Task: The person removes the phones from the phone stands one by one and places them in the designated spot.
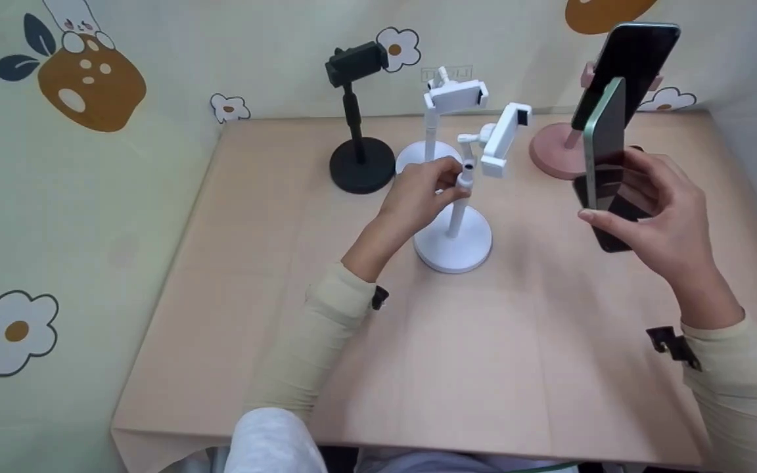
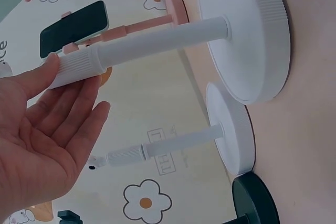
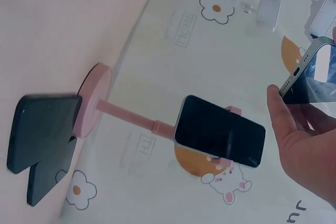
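I see left hand [image 1: 420,192] pinching front stand [image 1: 459,213], right hand [image 1: 671,220] pinching phone [image 1: 605,141]: likely rigid, slick, fragile; hold its edges [image 3: 298,70].

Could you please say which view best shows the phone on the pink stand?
Right wrist: the mounted phone shows large and nearly unobstructed. In the head view, the held phone partly covers it; the left wrist view shows it smaller.

Both pale yellow sleeves [image 1: 316,341] carry a black fitting [image 1: 674,347] at the cuff [image 1: 720,332]
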`<state>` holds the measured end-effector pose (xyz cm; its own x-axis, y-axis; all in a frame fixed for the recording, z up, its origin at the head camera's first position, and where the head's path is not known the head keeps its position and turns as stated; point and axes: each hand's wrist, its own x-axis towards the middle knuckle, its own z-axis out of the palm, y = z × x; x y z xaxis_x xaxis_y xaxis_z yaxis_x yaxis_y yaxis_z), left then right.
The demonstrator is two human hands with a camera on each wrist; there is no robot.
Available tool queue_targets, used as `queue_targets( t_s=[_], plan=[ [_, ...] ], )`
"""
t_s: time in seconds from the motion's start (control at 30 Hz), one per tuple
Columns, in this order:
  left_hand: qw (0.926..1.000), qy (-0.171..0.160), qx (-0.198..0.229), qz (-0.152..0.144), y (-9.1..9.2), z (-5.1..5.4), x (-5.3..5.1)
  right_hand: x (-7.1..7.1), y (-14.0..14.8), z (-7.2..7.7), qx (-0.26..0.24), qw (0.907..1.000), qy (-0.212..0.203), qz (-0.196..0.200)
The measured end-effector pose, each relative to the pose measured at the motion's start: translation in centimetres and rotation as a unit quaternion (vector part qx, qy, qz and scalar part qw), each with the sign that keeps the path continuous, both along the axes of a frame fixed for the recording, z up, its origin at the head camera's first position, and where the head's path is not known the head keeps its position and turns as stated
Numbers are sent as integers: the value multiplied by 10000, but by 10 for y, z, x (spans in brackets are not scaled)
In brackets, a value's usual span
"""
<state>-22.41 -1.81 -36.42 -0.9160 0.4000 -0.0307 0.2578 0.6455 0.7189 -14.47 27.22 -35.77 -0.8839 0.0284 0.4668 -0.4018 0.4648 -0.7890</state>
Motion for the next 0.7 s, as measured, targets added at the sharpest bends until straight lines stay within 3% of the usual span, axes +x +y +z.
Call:
queue_targets(
  t_s=[0.33,0.7],
  plan=[
    [9999,-65,-117,-53,0,1,-1,8,27,-4,222,9977,-368,-520],
    [9999,-83,-130,7,-1,1,-1,13,55,-8,584,9876,-918,-1132]
  ],
)
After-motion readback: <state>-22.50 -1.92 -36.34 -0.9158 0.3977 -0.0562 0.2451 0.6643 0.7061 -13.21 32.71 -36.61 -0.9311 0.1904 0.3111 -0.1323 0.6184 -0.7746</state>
